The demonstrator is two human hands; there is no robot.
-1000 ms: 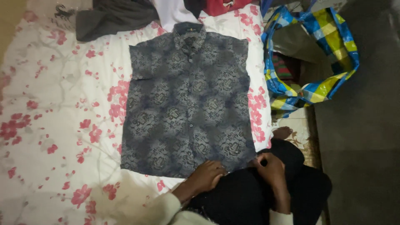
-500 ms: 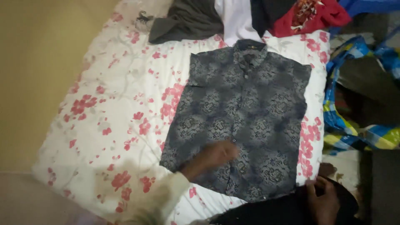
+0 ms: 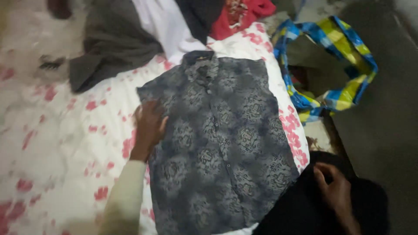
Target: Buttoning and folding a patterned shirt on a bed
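- While the shirt [image 3: 217, 139] lies flat and unfolded on the sheet [image 3: 56, 143], we rest our left hand [image 3: 148, 126], fingers released, at its edge.
- Right hand [image 3: 335, 191]: fingers loosely curled, grasping nothing, on dark cloth [image 3: 300, 213].

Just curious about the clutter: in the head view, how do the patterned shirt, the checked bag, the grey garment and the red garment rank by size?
1. Patterned shirt, clearly largest.
2. and 3. Checked bag and grey garment: look alike, unranked.
4. Red garment, smallest, though cut off by the frame edge.
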